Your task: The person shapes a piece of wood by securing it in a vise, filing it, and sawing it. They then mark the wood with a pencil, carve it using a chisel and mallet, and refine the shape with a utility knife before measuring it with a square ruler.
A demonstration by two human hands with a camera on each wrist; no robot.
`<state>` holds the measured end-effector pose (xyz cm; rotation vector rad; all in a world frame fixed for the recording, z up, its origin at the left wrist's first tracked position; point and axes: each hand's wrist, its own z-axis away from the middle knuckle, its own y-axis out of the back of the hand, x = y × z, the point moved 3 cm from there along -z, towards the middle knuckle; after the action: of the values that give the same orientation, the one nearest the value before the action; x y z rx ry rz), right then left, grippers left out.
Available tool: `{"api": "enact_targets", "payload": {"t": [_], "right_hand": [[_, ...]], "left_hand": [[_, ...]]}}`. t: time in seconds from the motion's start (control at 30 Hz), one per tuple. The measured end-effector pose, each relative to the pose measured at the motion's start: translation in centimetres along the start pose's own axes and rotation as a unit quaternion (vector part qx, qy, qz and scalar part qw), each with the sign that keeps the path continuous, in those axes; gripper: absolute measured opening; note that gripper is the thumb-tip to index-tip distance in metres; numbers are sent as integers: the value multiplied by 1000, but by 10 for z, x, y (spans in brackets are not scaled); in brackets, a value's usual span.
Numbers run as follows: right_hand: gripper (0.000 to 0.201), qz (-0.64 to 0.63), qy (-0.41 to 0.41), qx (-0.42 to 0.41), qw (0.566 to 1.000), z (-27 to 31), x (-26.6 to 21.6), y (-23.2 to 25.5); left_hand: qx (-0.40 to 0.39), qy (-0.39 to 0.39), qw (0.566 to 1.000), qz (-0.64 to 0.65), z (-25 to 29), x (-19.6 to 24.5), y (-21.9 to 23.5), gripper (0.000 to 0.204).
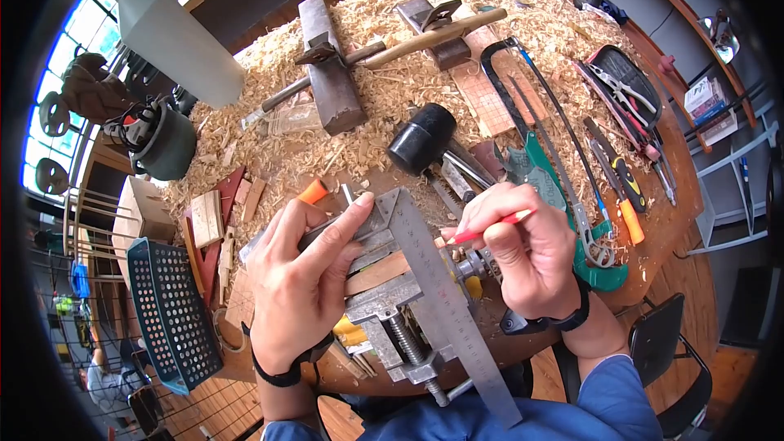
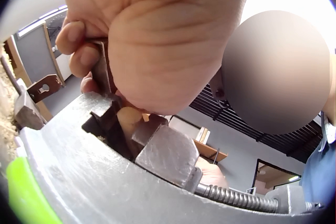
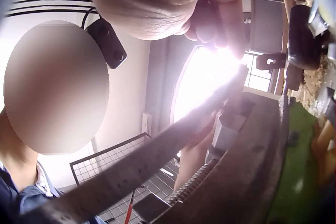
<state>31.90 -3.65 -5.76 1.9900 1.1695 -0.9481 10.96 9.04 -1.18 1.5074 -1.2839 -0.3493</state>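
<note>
A steel try square lies across a machine vise [image 1: 380,306], its long ruler blade [image 1: 457,318] slanting down toward the person's lap. My left hand [image 1: 298,278] grips the square near its corner, the index finger stretched along the top. In the left wrist view its fingertips [image 2: 84,58] curl round a dark edge. Between the vise jaws sits a strip of wood [image 1: 377,273]. My right hand [image 1: 531,253] pinches a red pencil [image 1: 469,236], whose point is close beside the blade's upper right edge. The right wrist view shows the ruler blade [image 3: 142,163] below that hand, with strong glare.
Wood shavings [image 1: 269,147] cover the back of the table. A black mallet [image 1: 422,139], wooden planes [image 1: 331,73] and a hacksaw [image 1: 555,106] lie beyond the vise. A dark perforated basket [image 1: 171,314] stands left, a white bottle [image 1: 175,41] behind. Pliers [image 1: 625,90] lie in a case at right.
</note>
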Motion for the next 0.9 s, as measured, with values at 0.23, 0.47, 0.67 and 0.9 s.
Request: {"api": "enact_targets", "payload": {"t": [0.23, 0.47, 0.67, 0.9], "right_hand": [[25, -39, -22, 53, 998, 2, 5, 3], [24, -44, -20, 51, 998, 3, 8, 0], [28, -49, -80, -8, 996, 5, 0, 0], [21, -43, -33, 26, 998, 6, 6, -4]], "left_hand": [[-4, 9, 999, 42, 6, -7, 9, 47], [-5, 11, 999, 36, 8, -12, 12, 45], [-4, 13, 999, 41, 7, -13, 10, 44], [-9, 14, 999, 46, 8, -15, 10, 44]]}}
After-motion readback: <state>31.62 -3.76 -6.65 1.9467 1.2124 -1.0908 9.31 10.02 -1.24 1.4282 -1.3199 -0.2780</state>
